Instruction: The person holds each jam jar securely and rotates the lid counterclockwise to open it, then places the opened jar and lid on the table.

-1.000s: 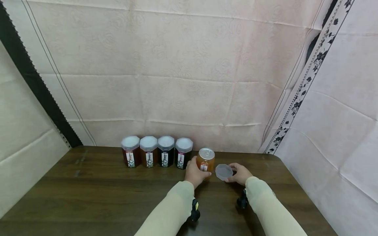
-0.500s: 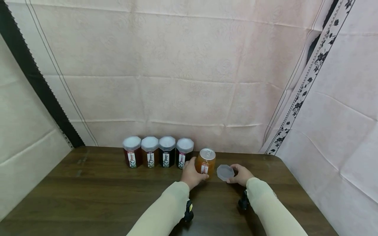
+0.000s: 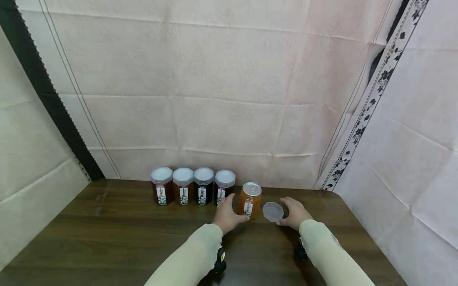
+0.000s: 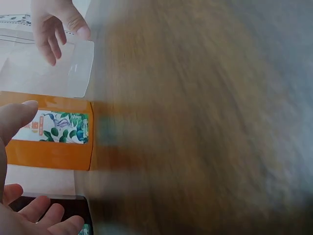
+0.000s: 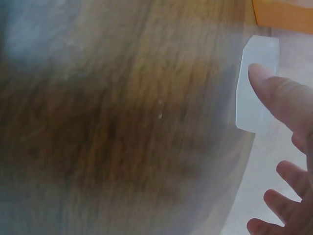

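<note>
An orange-filled jar [image 3: 250,201] with a silver pull-ring top stands upright on the table, its label facing me. My left hand [image 3: 228,215] is beside the jar's left side, thumb and fingers spread. In the left wrist view its thumb lies across the view of the jar [image 4: 54,154]; whether it touches cannot be told. To the jar's right is a translucent octagonal lid [image 3: 273,212] on the table. Around the lid's right side my right hand [image 3: 295,214] has its fingers apart, with the thumb in front of the lid [image 5: 252,107] in the right wrist view.
Several dark red, brown and black jars [image 3: 184,192] with white octagonal lids stand in a row left of the orange jar. The brown wooden table [image 3: 107,238] ends at pale cloth [image 3: 229,119] hung behind and at both sides.
My left hand has let go of the orange jar and moved left, away from it. My right hand has loosened from the lid, its fingers spreading.
</note>
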`<action>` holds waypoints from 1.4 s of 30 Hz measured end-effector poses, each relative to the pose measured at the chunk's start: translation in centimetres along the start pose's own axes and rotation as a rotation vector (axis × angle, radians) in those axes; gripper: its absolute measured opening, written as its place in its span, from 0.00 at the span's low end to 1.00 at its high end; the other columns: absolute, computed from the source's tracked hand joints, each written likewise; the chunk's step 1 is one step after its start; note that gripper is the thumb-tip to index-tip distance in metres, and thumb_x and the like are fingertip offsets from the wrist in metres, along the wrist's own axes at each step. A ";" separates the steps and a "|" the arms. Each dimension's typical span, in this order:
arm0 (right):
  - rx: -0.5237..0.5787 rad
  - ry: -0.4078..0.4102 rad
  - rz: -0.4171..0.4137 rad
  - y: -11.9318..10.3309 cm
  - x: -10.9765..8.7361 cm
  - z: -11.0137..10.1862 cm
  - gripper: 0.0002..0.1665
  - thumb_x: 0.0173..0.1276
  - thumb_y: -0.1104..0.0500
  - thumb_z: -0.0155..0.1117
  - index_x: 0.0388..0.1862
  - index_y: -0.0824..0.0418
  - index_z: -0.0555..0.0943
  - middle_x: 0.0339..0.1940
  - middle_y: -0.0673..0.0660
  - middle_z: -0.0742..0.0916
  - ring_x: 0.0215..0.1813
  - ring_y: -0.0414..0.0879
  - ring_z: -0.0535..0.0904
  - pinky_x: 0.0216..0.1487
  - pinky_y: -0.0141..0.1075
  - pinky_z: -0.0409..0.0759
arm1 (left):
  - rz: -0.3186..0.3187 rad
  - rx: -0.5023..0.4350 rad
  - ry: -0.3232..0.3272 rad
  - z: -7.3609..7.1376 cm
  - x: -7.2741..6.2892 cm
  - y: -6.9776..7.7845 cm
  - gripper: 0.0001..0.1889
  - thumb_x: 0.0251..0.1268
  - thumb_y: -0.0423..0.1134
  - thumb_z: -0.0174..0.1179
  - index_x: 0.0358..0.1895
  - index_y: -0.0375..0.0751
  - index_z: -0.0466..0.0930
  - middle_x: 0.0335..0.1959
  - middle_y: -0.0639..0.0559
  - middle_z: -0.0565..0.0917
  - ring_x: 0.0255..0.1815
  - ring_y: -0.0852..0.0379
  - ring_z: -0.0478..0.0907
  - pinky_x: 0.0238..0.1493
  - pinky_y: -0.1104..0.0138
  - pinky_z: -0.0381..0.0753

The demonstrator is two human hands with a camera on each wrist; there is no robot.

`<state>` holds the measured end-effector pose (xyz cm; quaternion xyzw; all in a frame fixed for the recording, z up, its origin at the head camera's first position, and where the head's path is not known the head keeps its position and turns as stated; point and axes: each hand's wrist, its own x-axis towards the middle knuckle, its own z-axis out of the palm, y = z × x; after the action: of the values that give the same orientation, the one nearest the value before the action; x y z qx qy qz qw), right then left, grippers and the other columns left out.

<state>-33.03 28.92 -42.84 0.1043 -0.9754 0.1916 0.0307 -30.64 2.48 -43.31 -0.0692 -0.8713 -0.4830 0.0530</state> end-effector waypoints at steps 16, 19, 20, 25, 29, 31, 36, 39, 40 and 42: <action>-0.211 0.134 -0.130 -2.2 -2.1 -1.1 0.49 0.46 0.52 0.80 0.67 0.62 0.70 0.69 0.68 0.70 0.71 0.68 0.60 0.62 0.65 0.64 | 0.036 -0.014 -0.014 -3.2 -1.8 -0.3 0.45 0.50 0.43 0.74 0.72 0.38 0.60 0.71 0.35 0.61 0.72 0.35 0.56 0.65 0.41 0.64; -0.212 0.172 -0.142 -2.6 -2.6 -1.4 0.49 0.46 0.53 0.80 0.67 0.62 0.70 0.69 0.67 0.71 0.70 0.67 0.61 0.61 0.66 0.65 | 0.057 -0.014 -0.013 -4.0 -2.3 -0.4 0.45 0.51 0.44 0.73 0.72 0.39 0.59 0.70 0.34 0.62 0.70 0.35 0.59 0.63 0.42 0.66; -0.210 0.186 -0.148 -2.7 -2.7 -1.5 0.49 0.46 0.53 0.80 0.67 0.62 0.70 0.69 0.67 0.71 0.70 0.67 0.61 0.61 0.66 0.65 | 0.061 -0.008 -0.013 -4.3 -2.5 -0.5 0.46 0.52 0.44 0.73 0.73 0.40 0.59 0.70 0.35 0.62 0.70 0.36 0.60 0.63 0.42 0.67; -0.201 0.233 -0.172 -3.0 -3.3 -1.7 0.49 0.46 0.53 0.80 0.67 0.61 0.70 0.68 0.66 0.72 0.70 0.67 0.62 0.62 0.65 0.65 | 0.060 0.017 0.005 -5.6 -3.1 -1.1 0.46 0.52 0.46 0.73 0.73 0.41 0.58 0.71 0.36 0.60 0.71 0.36 0.58 0.64 0.42 0.66; -0.183 0.234 -0.157 -2.9 -3.8 -1.6 0.50 0.47 0.52 0.80 0.68 0.61 0.69 0.69 0.66 0.71 0.71 0.67 0.61 0.63 0.64 0.64 | 0.067 0.015 0.012 -6.5 -3.5 -1.6 0.46 0.52 0.47 0.72 0.73 0.40 0.58 0.73 0.36 0.59 0.73 0.35 0.52 0.64 0.40 0.64; -0.174 0.231 -0.154 -3.0 -4.0 -1.7 0.50 0.47 0.52 0.80 0.69 0.61 0.69 0.69 0.66 0.71 0.71 0.66 0.61 0.64 0.65 0.63 | 0.070 0.013 0.018 -6.9 -3.7 -1.8 0.46 0.52 0.47 0.72 0.73 0.42 0.59 0.73 0.37 0.59 0.74 0.35 0.52 0.64 0.40 0.64; -0.137 0.237 -0.157 -3.4 -4.4 -2.0 0.50 0.48 0.52 0.79 0.69 0.61 0.68 0.70 0.66 0.70 0.72 0.66 0.59 0.65 0.63 0.62 | 0.078 0.019 0.047 -8.1 -4.0 -2.5 0.45 0.52 0.47 0.72 0.74 0.45 0.58 0.72 0.39 0.59 0.71 0.38 0.57 0.62 0.42 0.68; -0.119 0.241 -0.158 -3.7 -4.6 -2.1 0.50 0.49 0.52 0.79 0.69 0.61 0.68 0.71 0.65 0.69 0.72 0.65 0.59 0.66 0.62 0.62 | 0.068 0.020 0.060 -8.9 -4.2 -3.0 0.46 0.53 0.47 0.72 0.74 0.45 0.57 0.73 0.39 0.58 0.71 0.37 0.58 0.61 0.42 0.68; -0.116 0.242 -0.159 -3.8 -4.6 -2.2 0.50 0.49 0.52 0.79 0.69 0.61 0.68 0.71 0.65 0.69 0.72 0.65 0.59 0.66 0.62 0.62 | 0.063 0.021 0.064 -9.1 -4.3 -3.1 0.46 0.53 0.47 0.72 0.74 0.45 0.57 0.73 0.38 0.57 0.72 0.36 0.56 0.62 0.41 0.67; -0.107 0.242 -0.162 -4.0 -4.7 -2.2 0.50 0.48 0.51 0.79 0.69 0.61 0.68 0.71 0.65 0.69 0.72 0.65 0.59 0.66 0.62 0.62 | 0.050 0.016 0.071 -9.7 -4.4 -3.2 0.46 0.53 0.46 0.72 0.74 0.44 0.56 0.74 0.37 0.56 0.74 0.35 0.51 0.64 0.40 0.64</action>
<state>-27.56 27.04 -39.82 0.1569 -0.9618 0.1476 0.1686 -26.65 -7.74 -41.59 -0.0732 -0.8708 -0.4765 0.0965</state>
